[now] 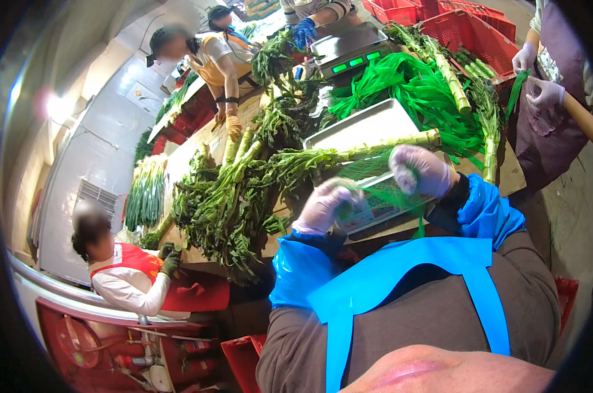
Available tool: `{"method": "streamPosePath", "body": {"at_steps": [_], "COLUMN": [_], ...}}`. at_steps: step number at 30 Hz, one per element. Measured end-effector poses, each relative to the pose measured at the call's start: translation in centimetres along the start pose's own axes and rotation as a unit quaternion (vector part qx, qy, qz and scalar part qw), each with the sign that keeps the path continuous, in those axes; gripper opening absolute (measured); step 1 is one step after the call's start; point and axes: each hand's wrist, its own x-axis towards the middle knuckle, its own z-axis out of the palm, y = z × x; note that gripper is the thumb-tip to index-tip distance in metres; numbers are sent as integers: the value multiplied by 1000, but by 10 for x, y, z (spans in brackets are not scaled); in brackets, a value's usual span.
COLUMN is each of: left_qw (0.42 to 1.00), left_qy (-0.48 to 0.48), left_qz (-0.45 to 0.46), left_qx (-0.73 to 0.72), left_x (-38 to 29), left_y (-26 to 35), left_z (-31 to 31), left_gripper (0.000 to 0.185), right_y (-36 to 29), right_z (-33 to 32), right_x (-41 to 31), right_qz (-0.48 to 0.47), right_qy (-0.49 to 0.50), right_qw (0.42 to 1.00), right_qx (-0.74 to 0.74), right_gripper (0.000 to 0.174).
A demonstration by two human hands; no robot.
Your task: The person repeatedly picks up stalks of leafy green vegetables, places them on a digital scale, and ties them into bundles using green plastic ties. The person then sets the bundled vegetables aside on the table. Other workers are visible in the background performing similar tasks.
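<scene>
Both my hands wear whitish disposable gloves and hold a green mesh net bag [367,169] between them, partly blurred. My left hand [328,205] has its fingers curled on the near left part of the net. Higher and to the right, my right hand [419,171] is closed in a fist on the other part. Just beyond them, a celtuce stalk [389,146] with leaves pointing left lies across a weighing scale with a metal pan [367,123]. Part of the scale's front panel [375,211] shows under the net.
Leafy celtuce [227,211] is heaped on the table at left. A pile of green net bags [424,93] lies at right, near a second scale [350,51] and red crates [468,39]. Co-workers stand around; one at right holds a green net strip [516,93].
</scene>
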Motion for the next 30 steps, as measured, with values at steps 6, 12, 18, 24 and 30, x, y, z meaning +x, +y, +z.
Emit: {"method": "streamPosePath", "body": {"at_steps": [6, 12, 18, 24, 30], "left_qw": [971, 968, 977, 995, 994], "left_qy": [-14, -130, 12, -80, -40], "left_qz": [86, -120, 113, 30, 95], "left_qx": [-224, 178, -183, 47, 41], "left_x": [5, -1, 7, 0, 5], "left_y": [11, 7, 7, -2, 8], "left_z": [-11, 23, 17, 30, 28], "left_gripper": [21, 22, 34, 25, 25], "right_y": [-1, -11, -8, -29, -22], "right_z": [9, -11, -5, 4, 8], "right_x": [-8, 11, -8, -6, -7], "right_qz": [232, -84, 81, -110, 42], "right_qy": [-132, 76, -144, -72, 35], "right_qw": [937, 992, 983, 981, 998], "right_qx": [-224, 53, -82, -141, -42], "right_gripper": [22, 33, 25, 21, 19]}}
